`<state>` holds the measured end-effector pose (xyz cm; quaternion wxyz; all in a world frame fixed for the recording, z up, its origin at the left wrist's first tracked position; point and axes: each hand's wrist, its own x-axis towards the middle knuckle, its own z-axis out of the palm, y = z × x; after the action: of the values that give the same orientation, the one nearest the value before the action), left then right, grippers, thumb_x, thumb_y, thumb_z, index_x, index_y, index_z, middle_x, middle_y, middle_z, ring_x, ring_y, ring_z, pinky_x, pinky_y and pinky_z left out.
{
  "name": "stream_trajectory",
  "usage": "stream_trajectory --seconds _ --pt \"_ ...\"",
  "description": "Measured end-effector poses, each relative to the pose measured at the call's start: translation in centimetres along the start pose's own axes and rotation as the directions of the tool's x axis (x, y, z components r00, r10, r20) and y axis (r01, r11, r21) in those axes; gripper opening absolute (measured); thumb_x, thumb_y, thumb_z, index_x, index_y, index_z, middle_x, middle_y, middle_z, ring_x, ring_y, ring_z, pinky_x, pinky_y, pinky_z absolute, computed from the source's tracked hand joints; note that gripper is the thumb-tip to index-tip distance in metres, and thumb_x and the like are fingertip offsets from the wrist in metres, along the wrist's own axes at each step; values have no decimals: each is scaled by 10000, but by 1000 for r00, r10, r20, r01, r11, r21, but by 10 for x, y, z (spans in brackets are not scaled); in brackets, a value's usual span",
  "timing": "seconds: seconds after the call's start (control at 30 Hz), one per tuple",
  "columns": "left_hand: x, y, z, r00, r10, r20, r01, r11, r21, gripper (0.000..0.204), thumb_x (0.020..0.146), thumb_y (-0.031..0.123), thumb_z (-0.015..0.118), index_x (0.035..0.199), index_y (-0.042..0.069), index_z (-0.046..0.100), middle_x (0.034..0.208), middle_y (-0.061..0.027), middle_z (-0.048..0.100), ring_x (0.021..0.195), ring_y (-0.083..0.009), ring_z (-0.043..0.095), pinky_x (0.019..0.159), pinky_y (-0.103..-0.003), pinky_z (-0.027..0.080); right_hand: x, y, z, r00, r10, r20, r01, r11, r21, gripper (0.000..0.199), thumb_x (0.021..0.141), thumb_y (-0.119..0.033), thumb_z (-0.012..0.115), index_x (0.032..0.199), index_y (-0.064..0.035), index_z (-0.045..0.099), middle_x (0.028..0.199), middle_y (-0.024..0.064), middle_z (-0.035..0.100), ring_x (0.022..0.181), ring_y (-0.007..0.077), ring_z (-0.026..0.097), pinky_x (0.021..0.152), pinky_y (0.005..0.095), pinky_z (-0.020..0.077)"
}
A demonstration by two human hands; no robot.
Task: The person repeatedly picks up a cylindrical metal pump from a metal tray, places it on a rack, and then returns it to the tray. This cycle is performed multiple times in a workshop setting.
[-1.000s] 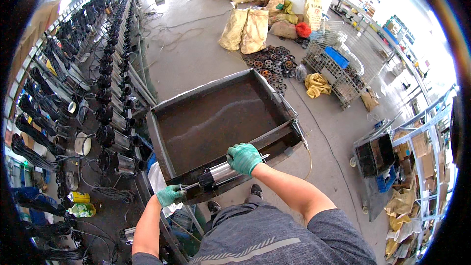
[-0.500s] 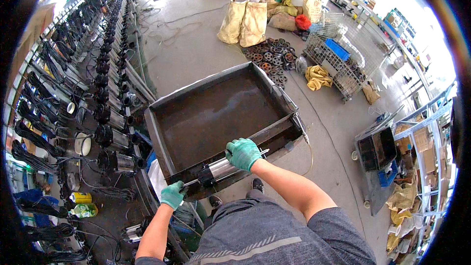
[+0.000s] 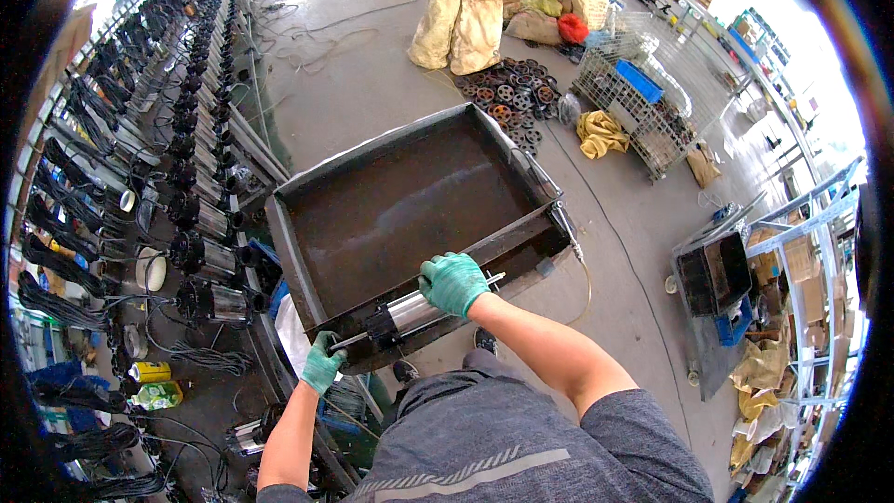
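A silver cylindrical motor (image 3: pixel 408 311) with a black end cap (image 3: pixel 380 326) lies across the near part of a dark metal trough. Thin rods stick out at its right end, and a thin shaft (image 3: pixel 350 340) points left from the cap. My right hand (image 3: pixel 453 283), in a green glove, is closed over the right part of the silver body. My left hand (image 3: pixel 322 361), gloved the same way, has its fingers closed round the shaft's left end; the shaft's tip is partly hidden by them.
The trough (image 3: pixel 372 142) has a wide, dark-stained basin beyond the motor. Along the left, a bench carries rows of similar motors (image 3: pixel 212 302) and coiled black cables (image 3: pixel 60 303). Ahead lie black wheels (image 3: pixel 507 93), sacks (image 3: pixel 477 33) and a wire cage cart (image 3: pixel 633 98). A trolley (image 3: pixel 712 317) stands right.
The whole view has shifted slightly. My left hand is a little closer to the black cap along the shaft, its fingers more curled. My right hand stays on the silver body.
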<state>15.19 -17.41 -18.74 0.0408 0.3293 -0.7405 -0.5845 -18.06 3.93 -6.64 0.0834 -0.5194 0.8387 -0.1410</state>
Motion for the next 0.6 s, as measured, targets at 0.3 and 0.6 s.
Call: stream_trajectory --seconds 0.3,0.6 --pt "-14 35 12 997 40 -68 -29 988 154 411 870 -56 659 1218 100 505 1013 -39 550 911 -172 544 840 -304 490 -2 0 -2 1000 -3 8 4 1000 -8 242 948 -315 573 954 -116 710 989 125 734 953 330 695 847 480 529" --pt "-6 -11 19 965 187 -185 -144 964 223 622 829 -77 715 1367 110 466 1151 -34 551 1019 -167 564 888 -302 505 -4 6 -9 1000 7 -15 -4 984 181 255 944 -307 610 1021 -86 714 1062 159 720 989 358 690 870 470 540"
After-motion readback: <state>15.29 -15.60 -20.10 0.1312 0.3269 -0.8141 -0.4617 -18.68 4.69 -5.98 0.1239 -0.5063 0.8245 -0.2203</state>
